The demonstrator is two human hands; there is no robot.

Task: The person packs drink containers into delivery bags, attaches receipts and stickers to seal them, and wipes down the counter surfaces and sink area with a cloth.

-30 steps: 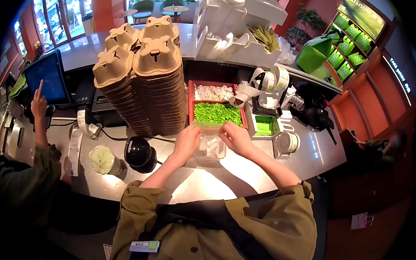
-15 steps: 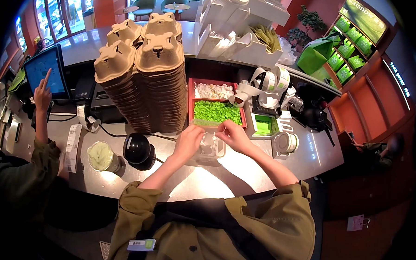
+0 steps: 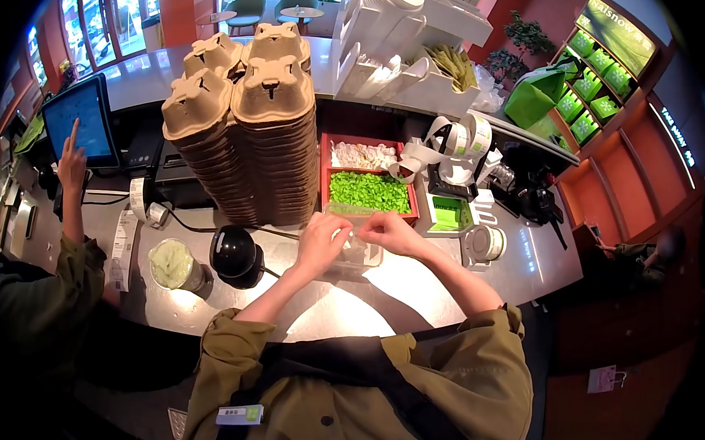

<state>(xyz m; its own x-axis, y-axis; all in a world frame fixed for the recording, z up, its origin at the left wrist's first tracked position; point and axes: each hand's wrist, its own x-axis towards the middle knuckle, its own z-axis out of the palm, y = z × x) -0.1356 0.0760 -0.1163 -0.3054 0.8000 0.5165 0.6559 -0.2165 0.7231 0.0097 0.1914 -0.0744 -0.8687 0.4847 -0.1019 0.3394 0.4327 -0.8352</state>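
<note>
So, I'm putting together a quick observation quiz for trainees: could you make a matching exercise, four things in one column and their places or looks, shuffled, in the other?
Things
1. Clear container
2. Cup with pale green filling
3. Cardboard carriers
4. Screen

Places or looks
A. Brown, in tall stacks
B. Behind a co-worker's raised finger
C. By the person's left hand and right hand
D. Between the paper slip and the black device

Pairs: 1-C, 2-D, 3-A, 4-B

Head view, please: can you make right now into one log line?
left hand: at clear plastic container | right hand: at same container | grip contents: unclear | bright-green pieces: in red box beyond
</note>
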